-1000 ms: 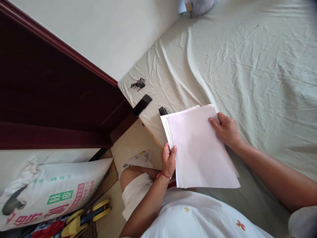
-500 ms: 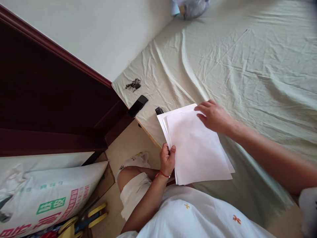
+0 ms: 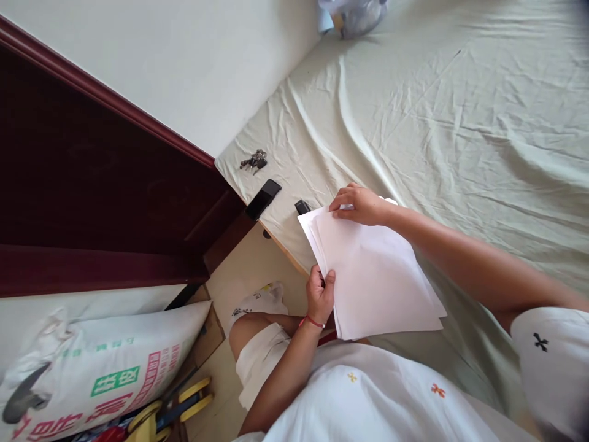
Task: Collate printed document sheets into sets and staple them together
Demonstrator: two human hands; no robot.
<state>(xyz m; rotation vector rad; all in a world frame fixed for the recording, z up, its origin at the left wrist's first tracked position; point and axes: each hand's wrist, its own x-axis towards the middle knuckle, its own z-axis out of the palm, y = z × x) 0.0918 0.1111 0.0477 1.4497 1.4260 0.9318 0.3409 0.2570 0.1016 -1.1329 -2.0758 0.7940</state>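
A small stack of white paper sheets [image 3: 384, 282] lies fanned out near the edge of the cloth-covered surface, over my lap. My left hand [image 3: 320, 296], with a red string at the wrist, grips the stack's left edge, thumb on top and fingers underneath. At the top left, my right hand [image 3: 361, 206] has its thumb and fingers closed on the corner of the top sheet, which bends slightly. Just beyond the far left corner of the paper is a small black object [image 3: 302, 208], partly covered by the sheets.
A black phone [image 3: 264, 199] and a bunch of keys [image 3: 254, 161] rest on the light green cloth [image 3: 437, 141] by the wall. A plastic bag [image 3: 359, 18] stands at the back. Down left are a printed white sack [image 3: 110, 362] and a yellow-wheeled object [image 3: 196, 399].
My right hand has moved left along the paper's top edge and taken the top sheet's corner. My left hand keeps its grip. The view has shifted slightly.
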